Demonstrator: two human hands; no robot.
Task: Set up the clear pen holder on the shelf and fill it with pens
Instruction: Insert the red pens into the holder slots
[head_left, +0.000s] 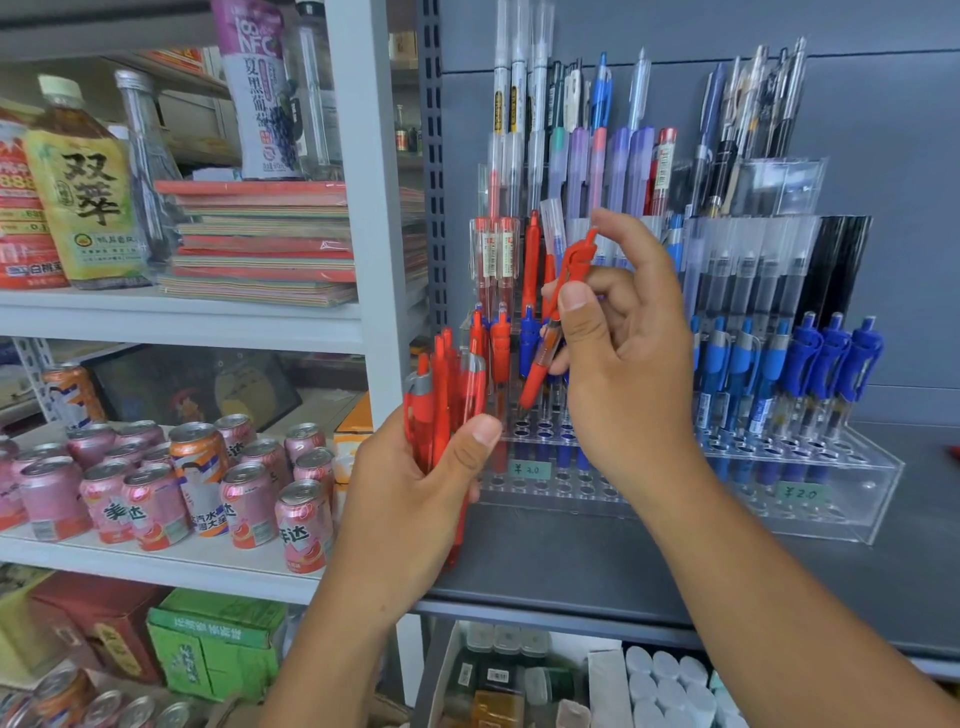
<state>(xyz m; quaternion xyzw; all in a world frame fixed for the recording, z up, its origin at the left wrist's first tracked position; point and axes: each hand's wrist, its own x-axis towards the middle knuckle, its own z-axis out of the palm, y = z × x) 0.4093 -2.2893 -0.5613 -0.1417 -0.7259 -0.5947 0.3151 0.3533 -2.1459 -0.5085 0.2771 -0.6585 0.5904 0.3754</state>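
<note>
Right hand (623, 364) pinches red pen (553, 332) above holder (883, 483) front holes

dark grey shelf (597, 566), clear pen holder (857, 499) standing on it

- The head camera is looking forward and slightly down, facing the dark shelf (571, 561) almost square on.
- It is sitting close, so the pen holder (872, 483) is filling the middle and right.
- Both arms (779, 597) are entering from the bottom edge.
- The wide lens is also taking in the white rack (182, 317) at the left.
</note>
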